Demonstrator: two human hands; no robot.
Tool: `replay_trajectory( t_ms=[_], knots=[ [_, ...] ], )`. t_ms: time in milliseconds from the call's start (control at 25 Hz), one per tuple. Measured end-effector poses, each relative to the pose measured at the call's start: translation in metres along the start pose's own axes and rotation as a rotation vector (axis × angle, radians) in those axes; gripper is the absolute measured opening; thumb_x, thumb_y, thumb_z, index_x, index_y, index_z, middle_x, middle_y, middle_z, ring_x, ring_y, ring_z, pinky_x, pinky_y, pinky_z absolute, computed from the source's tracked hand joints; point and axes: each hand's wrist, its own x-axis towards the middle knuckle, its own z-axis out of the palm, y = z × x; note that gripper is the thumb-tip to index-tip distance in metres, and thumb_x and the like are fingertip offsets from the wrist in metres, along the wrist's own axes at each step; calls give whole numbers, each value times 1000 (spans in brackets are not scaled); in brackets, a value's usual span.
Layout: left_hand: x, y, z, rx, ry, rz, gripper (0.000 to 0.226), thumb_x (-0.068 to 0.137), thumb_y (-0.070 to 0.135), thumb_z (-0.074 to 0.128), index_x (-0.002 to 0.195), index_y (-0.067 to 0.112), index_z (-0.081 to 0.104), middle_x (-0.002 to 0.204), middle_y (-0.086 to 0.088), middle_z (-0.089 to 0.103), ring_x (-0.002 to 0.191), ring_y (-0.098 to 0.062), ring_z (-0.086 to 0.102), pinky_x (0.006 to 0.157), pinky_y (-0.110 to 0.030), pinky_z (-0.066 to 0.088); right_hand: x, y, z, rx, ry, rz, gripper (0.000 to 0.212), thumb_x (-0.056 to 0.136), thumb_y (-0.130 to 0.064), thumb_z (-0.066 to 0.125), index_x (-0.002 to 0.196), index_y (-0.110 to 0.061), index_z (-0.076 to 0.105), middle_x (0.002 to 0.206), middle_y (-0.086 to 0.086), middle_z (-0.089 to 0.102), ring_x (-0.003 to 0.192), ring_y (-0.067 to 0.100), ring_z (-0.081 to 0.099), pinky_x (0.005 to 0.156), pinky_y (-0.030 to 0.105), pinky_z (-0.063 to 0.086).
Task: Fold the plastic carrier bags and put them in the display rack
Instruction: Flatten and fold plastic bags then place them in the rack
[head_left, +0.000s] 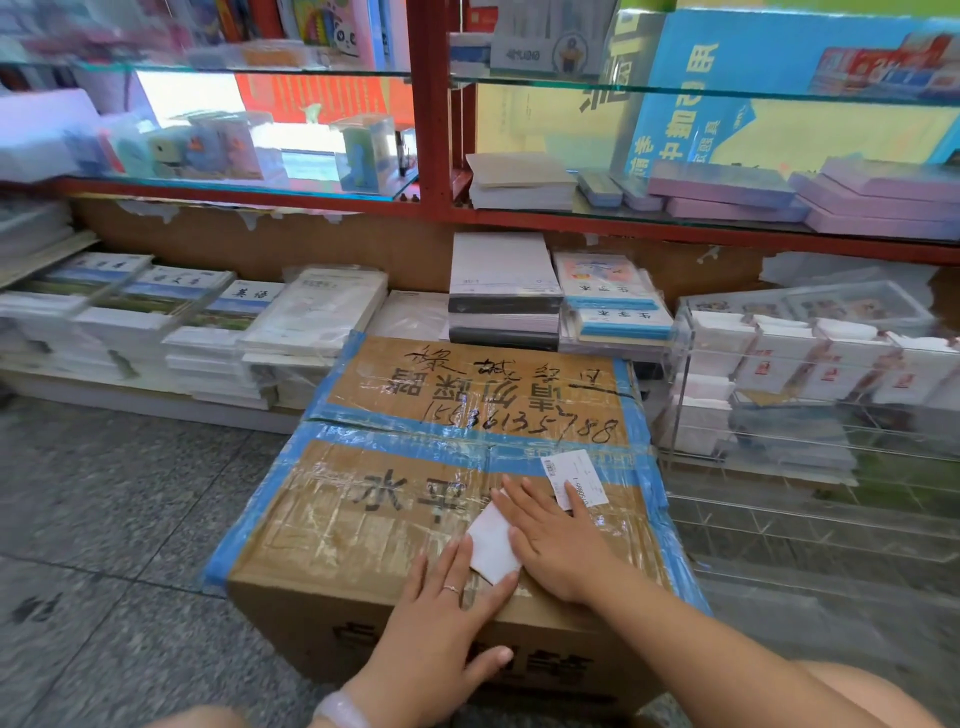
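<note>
Shop shelving (436, 104) packed with stationery fills the background, a clear display rack (810, 374) at right. Front and centre, a taped cardboard box (415, 499). Both hands lie flat on top, fingers straight: left hand (447, 618) and right hand (556, 545) pressing the small folded white bag (491, 545) between them.

Taped carton (415, 467) — folded white bag (492, 543) lies on top.

Folded bag (492, 542) on box (415, 467), rack (810, 374) right of it.
</note>
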Motion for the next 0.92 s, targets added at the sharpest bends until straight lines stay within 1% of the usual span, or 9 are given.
replay_trajectory(
  t_ms=[120, 200, 280, 360, 400, 600, 760, 840, 920],
  knots=[
    [-11, -2, -9, -89, 86, -5, 49, 95, 53, 10, 141, 49, 26, 109, -2, 70, 98, -18, 68, 99, -37, 36, -3, 0, -4, 9, -28, 39, 53, 102, -35, 10, 150, -26, -12, 156, -10, -19, 143, 7, -17, 112, 44, -19],
    [-25, 3, -32, -369, 60, -163, 27, 96, 40, 32, 108, 49, 55, 94, 15, 69, 86, -4, 66, 79, -18, 48, -12, 1, -8, 16, -52, -13, 52, 103, -32, 12, 150, -26, -10, 157, -8, -17, 143, 7, -16, 112, 43, -20],
    [-28, 9, -44, -951, -47, -610, 20, 96, 29, 48, 82, 28, 63, 77, 11, 68, 71, -6, 62, 62, -14, 47, -25, 2, -9, 25, -91, -91, 50, 104, -31, 12, 150, -29, -6, 157, -10, -15, 142, 6, -17, 113, 43, -19],
    [-26, 11, -48, -1565, -326, -1073, 31, 92, 32, 55, 88, 3, 66, 69, -12, 71, 60, -23, 64, 53, -27, 50, -42, -2, -8, 47, -97, -157, 49, 104, -31, 13, 150, -32, -3, 156, -12, -14, 141, 4, -18, 114, 42, -19],
    [-23, 12, -49, -1773, -435, -1139, 40, 91, 34, 56, 96, -5, 63, 75, -21, 70, 66, -31, 65, 55, -34, 51, -51, -5, -8, 83, -97, -184, 49, 104, -30, 14, 150, -33, -2, 157, -13, -12, 142, 3, -17, 113, 40, -21],
    [-4, 36, -48, -2045, -362, -1146, 32, 93, 5, 50, 122, -8, 52, 110, -24, 61, 90, -35, 57, 83, -43, 45, -82, -18, -13, 186, -152, -238, 50, 104, -35, 15, 151, -32, 1, 159, -10, -5, 144, 4, -11, 114, 43, -18],
    [27, 51, -67, -2032, -260, -1051, 23, 92, 3, 49, 112, -3, 58, 86, -20, 68, 82, -32, 60, 57, -39, 57, -113, -6, -44, 113, 50, -216, 63, 96, -47, 43, 150, -26, 20, 160, 3, 2, 145, 15, -11, 114, 46, -16],
    [49, 65, -86, -2030, -280, -993, 22, 90, 5, 51, 108, -4, 59, 87, -23, 67, 84, -35, 60, 71, -45, 53, -125, 10, -49, -50, 265, -236, 64, 89, -40, 52, 146, -19, 30, 152, 8, 30, 144, 22, 18, 116, 50, 11],
    [70, 92, -104, -1995, -341, -943, 18, 89, 8, 54, 102, -2, 61, 93, -23, 65, 87, -36, 60, 77, -45, 49, -132, 32, -48, -149, 446, -209, 65, 66, -36, 69, 126, -20, 50, 118, 0, 62, 114, 20, 57, 94, 35, 49]
  ],
)
